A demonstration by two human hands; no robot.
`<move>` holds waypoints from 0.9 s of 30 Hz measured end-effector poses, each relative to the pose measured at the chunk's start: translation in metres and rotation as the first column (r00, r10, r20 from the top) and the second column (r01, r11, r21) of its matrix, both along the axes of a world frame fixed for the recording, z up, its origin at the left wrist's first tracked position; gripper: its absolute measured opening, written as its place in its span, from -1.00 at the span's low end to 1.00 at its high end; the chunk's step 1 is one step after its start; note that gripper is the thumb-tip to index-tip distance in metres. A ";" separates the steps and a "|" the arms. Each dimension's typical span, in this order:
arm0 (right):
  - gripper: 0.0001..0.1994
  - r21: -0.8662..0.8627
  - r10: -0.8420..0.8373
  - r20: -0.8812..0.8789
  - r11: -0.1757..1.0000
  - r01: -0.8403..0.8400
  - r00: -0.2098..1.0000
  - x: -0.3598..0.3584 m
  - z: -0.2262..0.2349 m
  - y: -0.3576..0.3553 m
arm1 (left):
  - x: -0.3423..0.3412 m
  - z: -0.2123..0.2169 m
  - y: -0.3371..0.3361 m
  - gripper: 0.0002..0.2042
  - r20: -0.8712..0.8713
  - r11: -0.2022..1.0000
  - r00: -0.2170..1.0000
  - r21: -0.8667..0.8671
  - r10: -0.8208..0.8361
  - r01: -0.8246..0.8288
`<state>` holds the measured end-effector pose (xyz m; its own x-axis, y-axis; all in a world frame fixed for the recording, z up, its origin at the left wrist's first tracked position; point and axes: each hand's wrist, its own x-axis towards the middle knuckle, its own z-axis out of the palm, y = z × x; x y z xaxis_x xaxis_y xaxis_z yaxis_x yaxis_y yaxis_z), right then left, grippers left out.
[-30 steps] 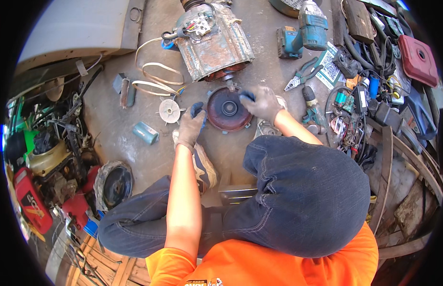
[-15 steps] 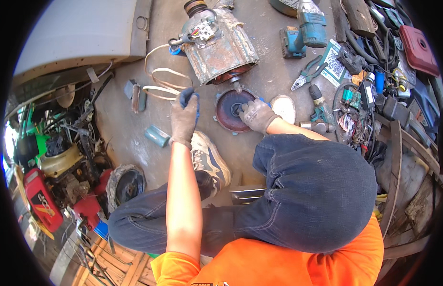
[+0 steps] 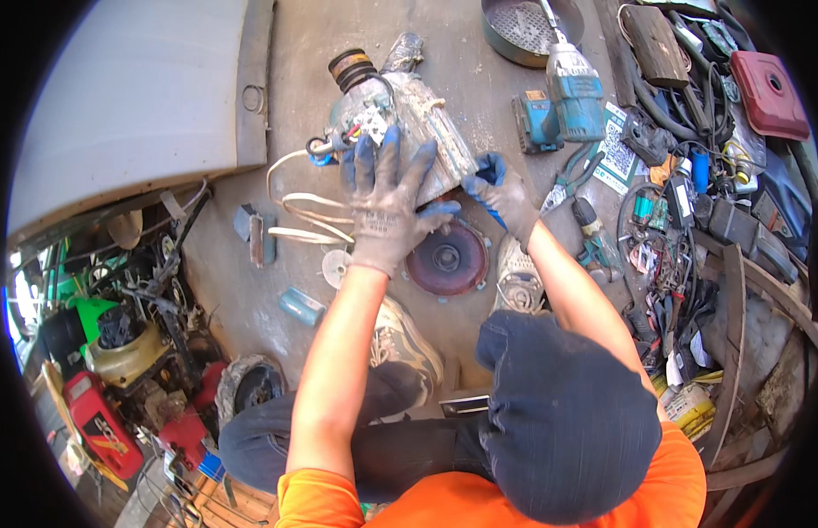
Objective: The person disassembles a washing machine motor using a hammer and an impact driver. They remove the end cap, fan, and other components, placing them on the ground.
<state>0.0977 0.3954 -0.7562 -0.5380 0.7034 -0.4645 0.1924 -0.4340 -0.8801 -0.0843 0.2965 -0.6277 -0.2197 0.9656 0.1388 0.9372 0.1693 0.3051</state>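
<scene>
Where the left hand (image 3: 383,211) lies: over the motor housing (image 3: 431,123), gloved fingers spread wide, closed on nothing visible.
Right hand (image 3: 512,202): gloved, at the housing's near right corner, fingers part-curled; grip not discernible.
Motor housing: on the floor (image 3: 462,35), ahead of the person.
Reddish-brown round dish (image 3: 446,258): on the floor, nearer than the housing.
Blue-green power driver (image 3: 574,92): right of the housing.

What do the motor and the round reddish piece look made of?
Motor: most likely metal, judging by its worn, grimy surface and patchy greyish finish. Round reddish piece: possibly metal too; its dull brownish tone suggests rust or coating.
</scene>
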 end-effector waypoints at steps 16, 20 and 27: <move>-0.40 0.052 0.016 0.055 0.998 -0.019 0.998 -0.068 0.053 0.031 | -0.067 0.021 0.054 -0.43 0.158 0.993 0.983 0.090 -0.094 0.080; -0.24 0.080 0.088 0.089 0.992 -0.095 0.992 -0.086 0.082 0.066 | -0.088 0.022 0.074 -0.52 0.324 0.995 0.945 0.095 -0.042 0.012; -0.13 0.169 0.187 0.083 0.965 -0.199 0.979 -0.083 0.050 0.084 | -0.079 0.022 0.085 -0.52 0.463 0.995 0.882 0.011 0.087 -0.104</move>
<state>0.0146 0.4799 -0.7062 -0.6442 0.6627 -0.3819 0.3171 -0.2229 -0.9218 -0.1636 0.3810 -0.6053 -0.3580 0.9332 0.0321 0.6689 0.2323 0.7062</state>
